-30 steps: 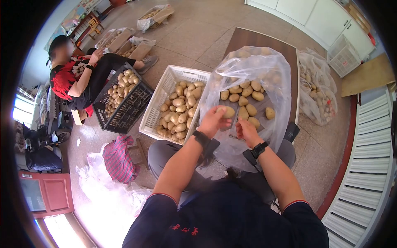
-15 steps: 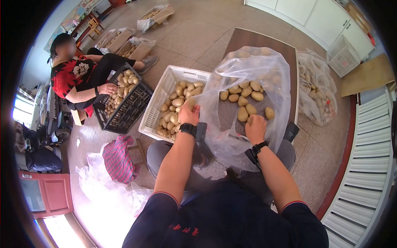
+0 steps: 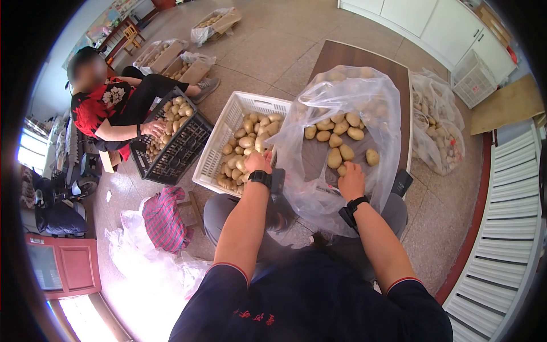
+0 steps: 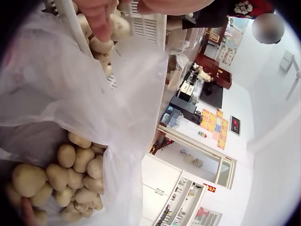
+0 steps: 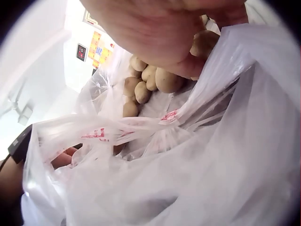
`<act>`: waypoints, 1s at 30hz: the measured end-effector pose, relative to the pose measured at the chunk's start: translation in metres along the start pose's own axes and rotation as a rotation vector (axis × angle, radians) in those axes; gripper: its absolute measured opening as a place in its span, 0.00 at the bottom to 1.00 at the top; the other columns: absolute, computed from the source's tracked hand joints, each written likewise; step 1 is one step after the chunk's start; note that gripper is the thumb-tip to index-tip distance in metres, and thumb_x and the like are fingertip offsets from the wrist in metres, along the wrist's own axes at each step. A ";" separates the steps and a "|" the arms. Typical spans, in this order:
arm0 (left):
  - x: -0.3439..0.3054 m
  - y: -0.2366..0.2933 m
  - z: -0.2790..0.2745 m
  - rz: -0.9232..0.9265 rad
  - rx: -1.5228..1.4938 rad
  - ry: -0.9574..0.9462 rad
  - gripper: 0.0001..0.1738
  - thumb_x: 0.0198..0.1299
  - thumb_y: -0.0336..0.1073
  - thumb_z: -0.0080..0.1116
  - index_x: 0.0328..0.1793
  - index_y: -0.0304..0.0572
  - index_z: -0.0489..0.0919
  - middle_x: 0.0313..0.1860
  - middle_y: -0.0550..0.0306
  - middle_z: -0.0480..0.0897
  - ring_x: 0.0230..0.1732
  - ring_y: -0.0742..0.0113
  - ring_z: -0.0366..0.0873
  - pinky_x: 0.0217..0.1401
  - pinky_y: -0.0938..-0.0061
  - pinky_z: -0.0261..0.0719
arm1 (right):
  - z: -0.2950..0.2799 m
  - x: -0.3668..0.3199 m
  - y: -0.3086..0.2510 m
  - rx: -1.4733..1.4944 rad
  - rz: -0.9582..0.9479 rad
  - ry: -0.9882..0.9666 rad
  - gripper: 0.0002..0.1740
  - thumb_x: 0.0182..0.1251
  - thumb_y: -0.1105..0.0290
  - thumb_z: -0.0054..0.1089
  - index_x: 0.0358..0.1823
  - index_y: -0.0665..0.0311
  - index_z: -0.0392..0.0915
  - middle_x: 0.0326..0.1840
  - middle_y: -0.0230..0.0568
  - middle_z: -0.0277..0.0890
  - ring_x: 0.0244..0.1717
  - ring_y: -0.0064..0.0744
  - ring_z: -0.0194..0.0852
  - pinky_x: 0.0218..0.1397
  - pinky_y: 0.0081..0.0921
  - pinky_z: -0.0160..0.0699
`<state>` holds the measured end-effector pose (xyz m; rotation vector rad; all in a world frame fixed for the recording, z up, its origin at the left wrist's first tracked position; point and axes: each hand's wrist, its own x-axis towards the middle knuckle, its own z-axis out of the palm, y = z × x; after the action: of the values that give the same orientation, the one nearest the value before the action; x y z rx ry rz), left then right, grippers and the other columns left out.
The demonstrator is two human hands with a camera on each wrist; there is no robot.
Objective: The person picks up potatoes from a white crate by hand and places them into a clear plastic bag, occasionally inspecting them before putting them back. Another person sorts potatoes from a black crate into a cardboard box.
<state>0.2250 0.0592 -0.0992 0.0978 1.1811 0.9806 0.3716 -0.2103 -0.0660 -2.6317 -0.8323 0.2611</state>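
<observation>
My left hand (image 3: 258, 163) is over the white plastic crate (image 3: 206, 165), which holds many potatoes (image 3: 246, 142). In the left wrist view its fingers (image 4: 99, 21) reach down among the potatoes, with the thumb well apart and nothing gripped between them. My right hand (image 3: 351, 181) is inside the mouth of a clear plastic bag (image 3: 380, 100) and holds a small potato (image 3: 342, 170) at its fingertips. The right wrist view shows that potato (image 5: 204, 43) between fingers and thumb, partly hidden. Several loose potatoes (image 3: 335, 141) lie in the bag just beyond.
The bag lies on a brown table (image 3: 336, 54). Left of the white crate, a seated person (image 3: 108, 108) reaches into a black crate (image 3: 171, 151) of potatoes. Another potato bag (image 3: 436, 122) stands right of the table. A checked cloth (image 3: 166, 219) lies at lower left.
My left hand went from the bag to the white crate with a potato and let it go there. My right hand moved forward in the bag and took hold of a small potato.
</observation>
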 end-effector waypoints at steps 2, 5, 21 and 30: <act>-0.029 0.006 0.012 0.030 0.168 -0.033 0.10 0.67 0.30 0.46 0.51 0.38 0.71 0.41 0.50 0.77 0.34 0.54 0.80 0.39 0.59 0.85 | -0.001 0.001 0.000 0.009 0.015 -0.023 0.26 0.57 0.71 0.62 0.60 0.59 0.71 0.60 0.52 0.69 0.57 0.60 0.70 0.60 0.48 0.72; -0.046 0.008 0.014 0.036 0.185 -0.272 0.09 0.67 0.32 0.46 0.50 0.40 0.71 0.41 0.51 0.77 0.32 0.56 0.79 0.36 0.61 0.84 | 0.007 0.005 0.007 0.082 0.049 -0.034 0.27 0.57 0.67 0.61 0.60 0.62 0.71 0.60 0.56 0.70 0.58 0.61 0.70 0.61 0.48 0.72; -0.104 -0.015 0.009 -0.189 0.537 -0.860 0.14 0.70 0.33 0.51 0.58 0.36 0.74 0.52 0.49 0.80 0.42 0.58 0.82 0.44 0.65 0.84 | 0.010 0.015 0.010 1.141 0.512 -0.088 0.21 0.66 0.60 0.57 0.57 0.62 0.70 0.40 0.36 0.74 0.29 0.25 0.72 0.28 0.22 0.71; -0.109 -0.030 0.001 -0.198 0.863 -0.931 0.18 0.71 0.39 0.52 0.59 0.36 0.77 0.57 0.52 0.79 0.45 0.59 0.83 0.48 0.65 0.83 | 0.001 0.016 0.006 1.563 0.503 -0.387 0.15 0.69 0.61 0.53 0.54 0.57 0.74 0.40 0.32 0.75 0.31 0.26 0.73 0.35 0.26 0.73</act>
<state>0.2399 -0.0331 -0.0353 0.9927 0.6324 0.1154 0.3877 -0.2049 -0.0703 -1.2112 0.0988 1.0410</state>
